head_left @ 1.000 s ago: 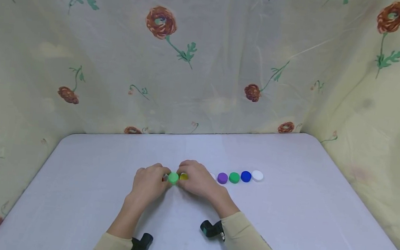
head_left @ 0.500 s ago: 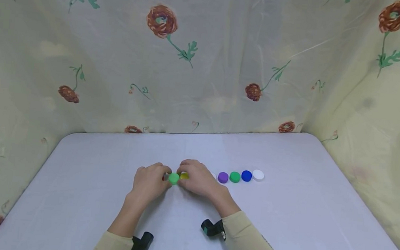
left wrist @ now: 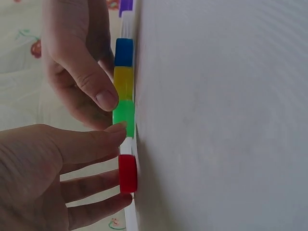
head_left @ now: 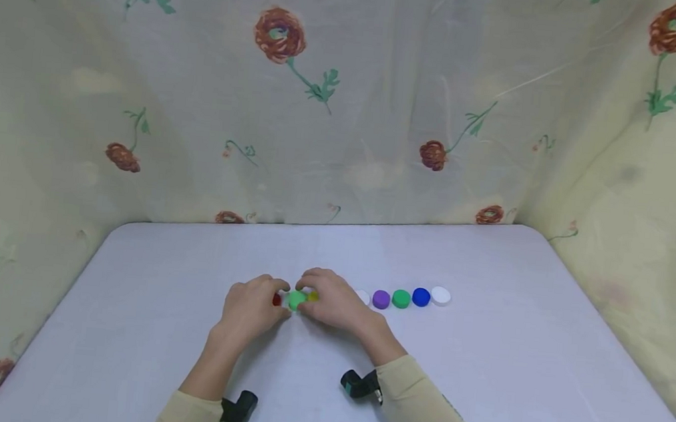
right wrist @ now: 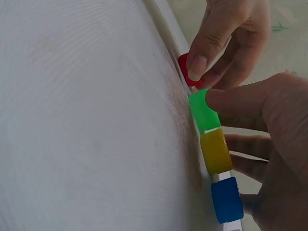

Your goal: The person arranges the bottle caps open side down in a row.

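A light-green bottle cap [head_left: 296, 300] lies flat between my two hands. My right hand [head_left: 332, 302] pinches it, the thumb against its near side in the right wrist view. My left hand [head_left: 250, 305] curves around the cap's left side, thumb and forefinger spread apart and seemingly clear of it. Within that hand's reach lies a red cap [left wrist: 127, 173]. On the other side, a yellow cap [right wrist: 216, 153] sits against the green one, and a blue cap [right wrist: 227, 201] follows it under my right hand. In the head view this blue cap is hidden by the hand.
The row runs on rightward with a white cap [head_left: 362, 297], a purple cap [head_left: 381, 299], a darker green cap [head_left: 401, 299], a blue cap [head_left: 421, 297] and another white cap [head_left: 441, 296]. All lie on a white table [head_left: 518, 361] backed by a flowered cloth [head_left: 347, 104].
My left thumb and forefinger have parted from the light-green cap. My right fingers have come onto it, and it now sits closer to the yellow cap. The view has shifted slightly.
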